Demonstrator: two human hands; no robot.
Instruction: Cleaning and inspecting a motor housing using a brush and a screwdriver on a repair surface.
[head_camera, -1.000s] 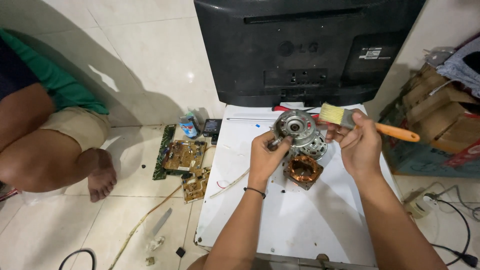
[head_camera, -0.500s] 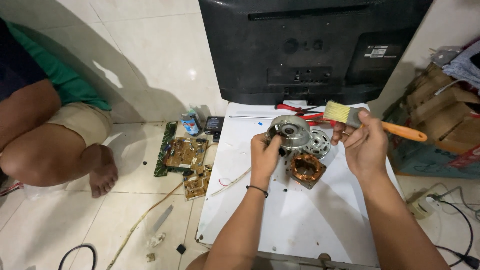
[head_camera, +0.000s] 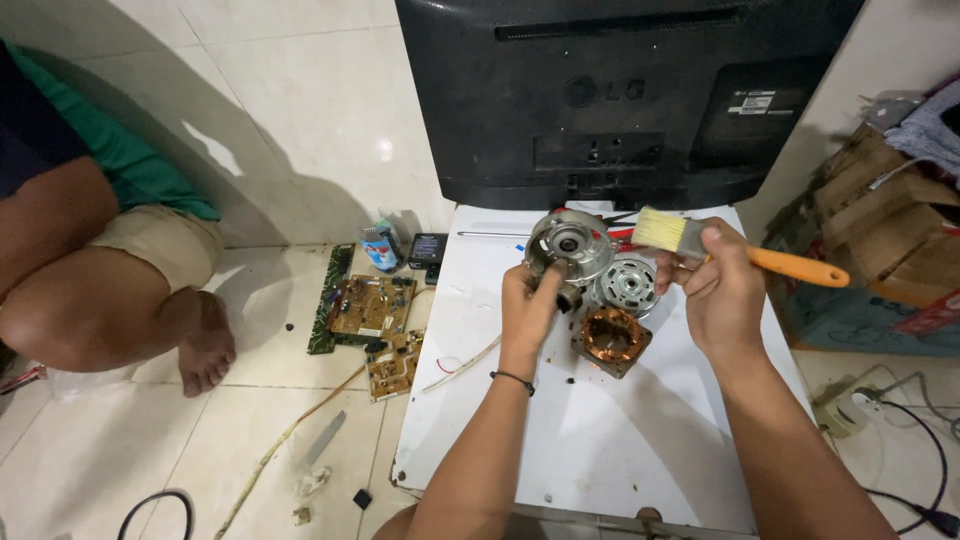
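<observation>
Motor housing (head_camera: 568, 245), a round grey metal cover, now sits a little further left and lower against the dark screen back (head_camera: 620, 95) than a second ago, and the paintbrush (head_camera: 690, 238) has swung so its pale bristles point left at the housing, almost touching its rim. The left hand (head_camera: 530, 305) is closed around the housing's lower edge, holding it up above the white worktop (head_camera: 600, 440). The right hand (head_camera: 722, 290) is closed on the brush's metal band, its orange handle sticking out to the right.

Fingers hide the housing's underside, and a red tool behind it is mostly covered. A second silvery motor part (head_camera: 628, 284) and a copper-wound stator (head_camera: 611, 338) lie on the worktop just below and between both hands. Circuit boards (head_camera: 372, 318) lie on the floor to the left, near another person's bare leg (head_camera: 120, 310).
</observation>
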